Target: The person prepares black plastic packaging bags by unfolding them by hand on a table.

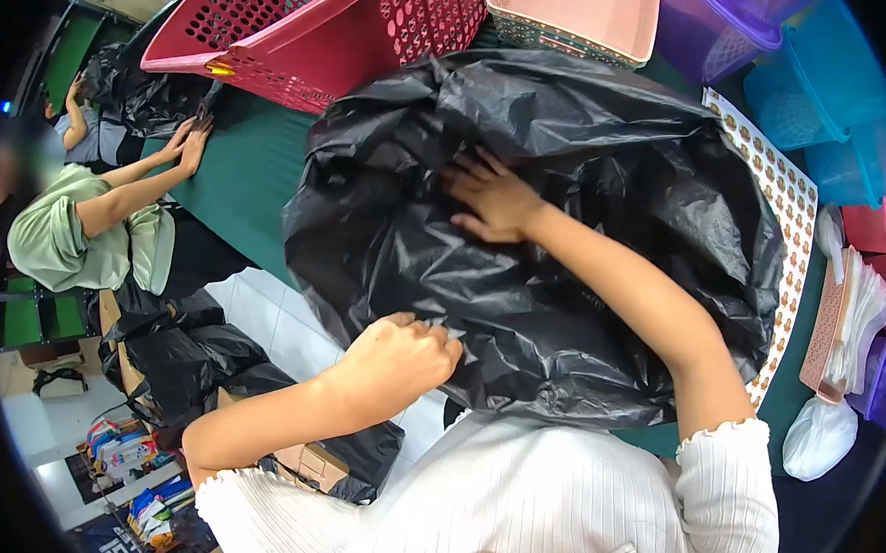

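A large black plastic bag [586, 319] lies spread and wrinkled over the green table, its mouth wide. My left hand [402, 354] is closed, gripping the bag's near left edge. Farther in, my right hand [494, 196] presses on the black plastic with its fingers spread, holding nothing. Whatever lies under or inside the bag is hidden.
Behind the bag stand a red basket [301, 44] and stacked pink trays [579, 9]. Purple [720, 12] and blue baskets [803, 77], a patterned sheet [784, 194] and a white bag [819, 439] are right. A co-worker [80, 225] leans on the table [242, 177] at left.
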Available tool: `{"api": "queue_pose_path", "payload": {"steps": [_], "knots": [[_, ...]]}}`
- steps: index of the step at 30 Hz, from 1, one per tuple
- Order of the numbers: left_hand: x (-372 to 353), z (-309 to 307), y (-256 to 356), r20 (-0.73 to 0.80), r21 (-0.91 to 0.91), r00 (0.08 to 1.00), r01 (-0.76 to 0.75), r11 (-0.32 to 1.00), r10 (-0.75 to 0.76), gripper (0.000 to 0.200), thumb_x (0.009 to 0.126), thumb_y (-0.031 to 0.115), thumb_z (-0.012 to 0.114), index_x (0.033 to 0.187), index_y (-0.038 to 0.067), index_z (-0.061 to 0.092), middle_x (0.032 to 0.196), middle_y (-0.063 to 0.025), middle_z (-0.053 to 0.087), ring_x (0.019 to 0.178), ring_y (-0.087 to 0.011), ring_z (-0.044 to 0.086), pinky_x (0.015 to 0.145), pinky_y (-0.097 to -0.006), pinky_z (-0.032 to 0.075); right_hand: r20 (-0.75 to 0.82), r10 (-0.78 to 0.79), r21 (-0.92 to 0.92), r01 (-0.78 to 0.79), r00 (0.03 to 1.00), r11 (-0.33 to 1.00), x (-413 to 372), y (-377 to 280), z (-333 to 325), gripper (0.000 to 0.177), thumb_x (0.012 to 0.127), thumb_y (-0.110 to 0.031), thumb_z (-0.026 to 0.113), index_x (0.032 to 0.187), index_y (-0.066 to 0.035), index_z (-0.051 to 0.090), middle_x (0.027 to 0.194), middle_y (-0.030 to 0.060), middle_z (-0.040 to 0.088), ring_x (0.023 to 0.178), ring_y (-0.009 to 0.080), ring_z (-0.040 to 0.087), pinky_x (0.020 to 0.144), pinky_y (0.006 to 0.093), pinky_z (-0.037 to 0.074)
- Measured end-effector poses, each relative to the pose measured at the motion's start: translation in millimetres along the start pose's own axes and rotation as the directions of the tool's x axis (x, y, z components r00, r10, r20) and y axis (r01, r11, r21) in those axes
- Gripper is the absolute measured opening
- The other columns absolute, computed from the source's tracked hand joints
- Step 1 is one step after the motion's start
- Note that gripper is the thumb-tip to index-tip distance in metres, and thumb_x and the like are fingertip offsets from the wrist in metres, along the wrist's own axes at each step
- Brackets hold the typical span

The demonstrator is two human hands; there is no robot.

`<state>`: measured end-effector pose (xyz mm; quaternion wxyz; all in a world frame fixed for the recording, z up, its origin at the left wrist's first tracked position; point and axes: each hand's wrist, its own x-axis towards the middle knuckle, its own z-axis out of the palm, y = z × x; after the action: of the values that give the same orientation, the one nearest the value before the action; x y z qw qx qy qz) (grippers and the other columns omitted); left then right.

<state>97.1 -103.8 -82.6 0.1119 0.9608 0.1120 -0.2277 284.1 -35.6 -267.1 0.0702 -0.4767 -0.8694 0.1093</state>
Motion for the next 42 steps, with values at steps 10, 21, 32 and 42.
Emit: {"api": "queue_pose_path", "payload": {"steps": [10, 21, 32, 42], "knots": [[-8.2, -17.9, -1.0, 0.0, -0.102, 0.998, -0.068, 0.992, 0.068, 0.01, 0.063, 0.005, 0.053, 0.071, 0.001, 0.05, 0.064, -0.0061, 0.05, 0.064, -0.019, 0.057, 0.056, -0.0272, 0.047, 0.085, 0.073, -0.037, -0.07, 0.994, 0.997, 7.0, -0.4, 7.7, 0.083, 0.059, -0.076, 0.039, 0.128, -0.032, 0.03, 0.139, 0.0045, 0.015, 0.127, 0.0355, 0.004, 0.101, 0.0526, 0.006], [-6.1, -5.7, 1.0, -0.014, -0.081, 0.998, -0.063, 0.995, 0.062, 0.009, 0.063, 0.004, 0.053, 0.071, 0.001, 0.051, 0.065, -0.0071, 0.053, 0.064, -0.0192, 0.059, 0.054, -0.0266, 0.046, -0.083, -0.078, -0.017, 0.077, 0.993, 0.997, -48.0, -20.5, 15.1, 0.064, 0.074, -0.061, 0.038, 0.129, -0.03, 0.029, 0.138, 0.003, 0.019, 0.126, 0.033, 0.015, 0.095, 0.0628, 0.006], [-15.5, -21.2, 8.7, 0.038, -0.143, 0.983, -0.173, 0.974, 0.18, 0.034, 0.061, 0.008, 0.058, 0.093, 0.0, 0.05, 0.083, -0.0105, 0.053, 0.08, -0.0247, 0.055, 0.075, -0.033, 0.041, 0.229, 0.249, 0.271, -0.307, 0.941, 0.912, -128.2, -69.0, -196.9, 0.033, 0.077, -0.031, 0.053, 0.093, -0.001, 0.056, 0.085, 0.0144, 0.056, 0.079, 0.0316, 0.054, 0.07, 0.0387, 0.042], [173.6, -22.1, 3.6, -0.003, 0.229, 0.832, -0.539, 0.81, 0.554, 0.044, 0.064, 0.013, 0.064, 0.103, 0.003, 0.048, 0.097, -0.0088, 0.049, 0.09, -0.0241, 0.052, 0.081, -0.032, 0.042, -0.506, 0.856, 0.418, -0.84, 0.101, 0.346, -266.3, -118.6, -149.6, 0.064, 0.067, -0.028, 0.068, 0.113, 0.003, 0.037, 0.103, 0.0216, 0.043, 0.098, 0.035, 0.044, 0.084, 0.0381, 0.036]]}}
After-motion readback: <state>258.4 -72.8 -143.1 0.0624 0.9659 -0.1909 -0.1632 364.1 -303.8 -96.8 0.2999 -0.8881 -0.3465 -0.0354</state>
